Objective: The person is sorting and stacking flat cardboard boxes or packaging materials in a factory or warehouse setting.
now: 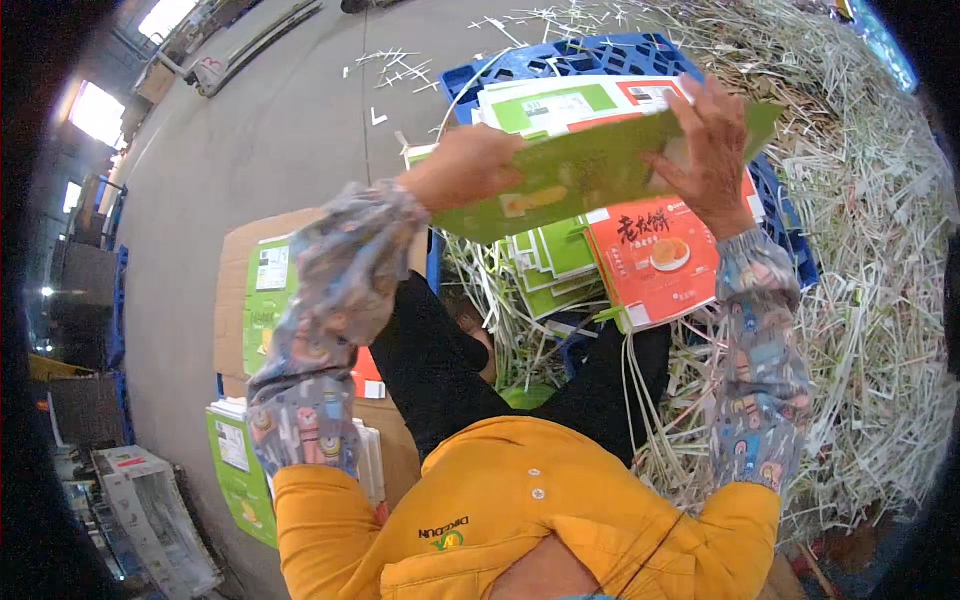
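Card [590, 165], green: between both hands' fingers; left end pinched by left hand [462, 166], right touched by right hand [706, 150] (fingers spread). Red sheet [650, 275] below fingers. Best kept unbent.

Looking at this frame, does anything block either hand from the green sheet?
Nothing visible does. The left hand grips the green sheet's left part, and the right hand, fingers spread, lies across its right part.
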A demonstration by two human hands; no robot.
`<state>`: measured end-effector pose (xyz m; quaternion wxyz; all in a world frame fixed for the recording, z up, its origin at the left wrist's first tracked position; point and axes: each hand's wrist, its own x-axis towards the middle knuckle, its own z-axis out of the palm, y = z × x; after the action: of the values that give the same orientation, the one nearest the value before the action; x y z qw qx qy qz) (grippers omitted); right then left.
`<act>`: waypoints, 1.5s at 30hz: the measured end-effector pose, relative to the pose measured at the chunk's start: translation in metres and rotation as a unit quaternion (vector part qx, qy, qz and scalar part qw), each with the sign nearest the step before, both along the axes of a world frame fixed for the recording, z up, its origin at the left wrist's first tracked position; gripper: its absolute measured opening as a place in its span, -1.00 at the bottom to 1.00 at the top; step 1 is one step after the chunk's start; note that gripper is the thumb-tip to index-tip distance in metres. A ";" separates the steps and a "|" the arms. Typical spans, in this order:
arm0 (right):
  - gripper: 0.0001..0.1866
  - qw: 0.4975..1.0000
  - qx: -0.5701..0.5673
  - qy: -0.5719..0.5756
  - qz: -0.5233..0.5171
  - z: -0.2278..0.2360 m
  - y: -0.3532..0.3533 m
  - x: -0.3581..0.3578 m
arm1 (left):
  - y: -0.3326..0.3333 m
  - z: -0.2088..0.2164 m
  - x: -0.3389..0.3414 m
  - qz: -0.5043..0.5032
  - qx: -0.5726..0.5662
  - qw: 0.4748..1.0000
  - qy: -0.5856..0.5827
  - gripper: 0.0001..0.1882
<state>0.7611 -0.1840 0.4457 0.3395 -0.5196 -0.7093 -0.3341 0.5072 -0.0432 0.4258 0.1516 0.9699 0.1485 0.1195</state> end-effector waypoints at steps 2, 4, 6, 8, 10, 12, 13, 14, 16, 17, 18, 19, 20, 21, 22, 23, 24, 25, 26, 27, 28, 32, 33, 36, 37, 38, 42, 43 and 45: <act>-0.31 0.982 -0.144 -0.092 -0.078 -0.026 0.008 0.015 | -0.013 -0.026 0.022 0.041 0.017 0.997 0.055 -0.65; -0.43 0.968 -0.209 -0.078 -0.113 -0.055 0.008 0.030 | -0.020 -0.034 0.019 0.086 0.035 0.989 0.112 -0.59; -0.47 0.972 -0.213 -0.045 -0.094 -0.063 0.007 0.036 | -0.028 -0.033 -0.001 0.109 0.112 0.984 -0.083 -0.57; -0.48 0.976 -0.191 -0.052 -0.095 -0.062 -0.003 0.038 | -0.023 -0.044 -0.029 0.154 0.032 0.969 -0.190 -0.46; -0.48 0.975 -0.198 -0.052 -0.083 -0.057 -0.001 0.029 | -0.026 -0.069 -0.056 0.226 -0.164 0.897 -0.342 -0.15; -0.49 0.978 -0.188 -0.050 -0.073 -0.056 0.001 0.023 | -0.026 -0.125 -0.060 0.240 -0.231 0.877 -0.347 -0.11; -0.49 0.977 -0.193 -0.053 -0.069 -0.057 0.000 0.023 | -0.032 -0.142 -0.055 0.247 -0.300 0.853 -0.349 -0.07; -0.50 0.977 -0.195 -0.051 -0.068 -0.058 0.000 0.023 | -0.041 -0.146 -0.042 0.252 -0.310 0.832 -0.384 -0.20; -0.50 0.976 -0.201 -0.054 -0.065 -0.058 -0.002 0.019 | -0.045 -0.168 -0.014 0.222 -0.400 0.772 -0.441 -0.28; -0.52 0.976 -0.203 -0.057 -0.061 -0.057 -0.005 0.014 | -0.046 -0.180 -0.005 0.183 -0.482 0.704 -0.488 -0.35; -0.54 0.975 -0.204 -0.061 -0.057 -0.057 -0.007 0.010 | -0.047 -0.192 0.001 0.186 -0.484 0.700 -0.491 -0.35; -0.54 0.974 -0.208 -0.065 -0.058 -0.060 -0.010 0.013 | -0.048 -0.196 0.007 0.209 -0.441 0.725 -0.486 -0.42; -0.55 0.972 -0.214 -0.067 -0.066 -0.066 -0.012 0.018 | -0.048 -0.199 0.011 0.233 -0.396 0.747 -0.480 -0.49; -0.57 0.971 -0.219 -0.069 -0.073 -0.068 -0.013 0.020 | -0.050 -0.203 0.009 0.235 -0.398 0.744 -0.483 -0.49; -0.59 0.973 -0.213 -0.064 -0.062 -0.067 -0.016 0.018 | -0.057 -0.191 0.004 0.215 -0.426 0.735 -0.482 -0.54; -0.59 0.973 -0.214 -0.068 -0.057 -0.066 -0.015 0.017 | -0.061 -0.184 -0.001 0.195 -0.452 0.724 -0.482 -0.59; -0.60 0.975 -0.202 -0.062 -0.066 -0.065 -0.014 0.017 | -0.056 -0.199 -0.003 0.201 -0.450 0.721 -0.487 -0.59; -0.61 0.979 -0.188 -0.052 -0.063 -0.067 -0.009 0.012 | -0.051 -0.225 -0.015 0.217 -0.478 0.754 -0.394 -0.62; -0.62 0.983 -0.165 -0.057 -0.065 -0.070 -0.004 0.017 | -0.047 -0.227 -0.024 0.230 -0.503 0.778 -0.298 -0.64; -0.63 0.980 -0.167 -0.073 -0.081 -0.070 -0.001 0.021 | -0.054 -0.231 -0.026 0.191 -0.677 0.588 -0.399 -0.66; -0.64 0.977 -0.169 -0.089 -0.099 -0.065 0.001 0.021 | -0.055 -0.221 -0.026 0.192 -0.601 0.677 -0.380 -0.66; -0.69 0.987 -0.157 -0.024 -0.001 -0.005 0.026 -0.017 | -0.067 -0.166 -0.076 0.196 -0.471 0.761 -0.400 -0.68; -0.69 0.987 -0.156 -0.026 0.022 0.010 0.036 -0.033 | -0.069 -0.165 -0.090 0.214 -0.461 0.758 -0.410 -0.68; -0.68 0.983 -0.169 -0.055 0.037 0.040 0.068 -0.068 | -0.075 -0.142 -0.129 0.290 -0.334 0.805 -0.396 -0.67; -0.65 0.982 -0.167 -0.063 0.053 0.047 0.091 -0.078 | -0.079 -0.131 -0.149 0.302 -0.325 0.801 -0.402 -0.67; -0.63 0.982 -0.164 -0.075 0.059 0.061 0.109 -0.090 | -0.081 -0.121 -0.163 0.322 -0.316 0.783 -0.428 -0.69; -0.55 0.969 0.047 -0.159 0.185 0.105 0.170 -0.222 | -0.108 -0.076 -0.246 0.451 -0.253 0.655 -0.551 -0.76; -0.55 0.947 0.097 -0.159 0.263 0.126 0.170 -0.255 | -0.108 -0.073 -0.266 0.431 -0.292 0.604 -0.603 -0.77; -0.56 0.941 0.078 -0.121 0.307 0.137 0.172 -0.282 | -0.106 -0.057 -0.303 0.438 -0.245 0.575 -0.646 -0.80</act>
<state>0.4787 -0.0117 0.5825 0.3770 -0.2042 -0.8417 -0.3282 0.2042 -0.1489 0.3692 0.3686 0.3782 0.4412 0.7256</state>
